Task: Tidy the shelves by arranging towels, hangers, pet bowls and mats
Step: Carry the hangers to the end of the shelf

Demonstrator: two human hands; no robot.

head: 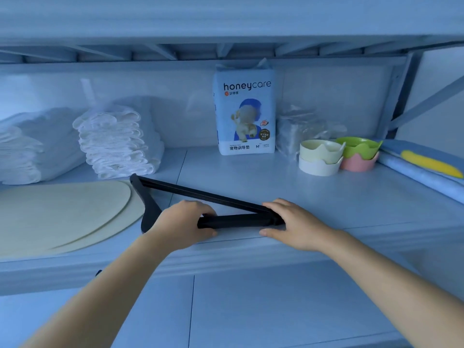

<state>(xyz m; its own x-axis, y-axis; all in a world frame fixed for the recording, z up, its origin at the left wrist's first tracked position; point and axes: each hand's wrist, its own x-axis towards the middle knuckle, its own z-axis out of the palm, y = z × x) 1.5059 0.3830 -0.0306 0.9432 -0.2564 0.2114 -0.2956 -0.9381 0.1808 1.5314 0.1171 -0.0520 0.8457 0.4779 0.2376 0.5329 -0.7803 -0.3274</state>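
Note:
A stack of black hangers (200, 193) lies flat near the front edge of the white shelf (326, 197). My left hand (185, 222) grips the hangers at their middle, thumb under and fingers curled over. My right hand (296, 222) grips their right end the same way. Cream oval mats (62, 212) lie at the front left, the hangers' left end resting on them. White folded towels (115, 141) are piled behind the mats. Pet bowls sit at the back right: cream (320, 150) on white (319, 167), green (357, 146) on pink (359, 163).
A honeycare pet pad pack (244, 109) stands upright at the back centre, with a clear plastic bag (298, 126) beside it. More white towels (27, 146) fill the far left. A blue mat with a yellow piece (426, 164) lies at the right edge. A lower shelf (251, 310) is below.

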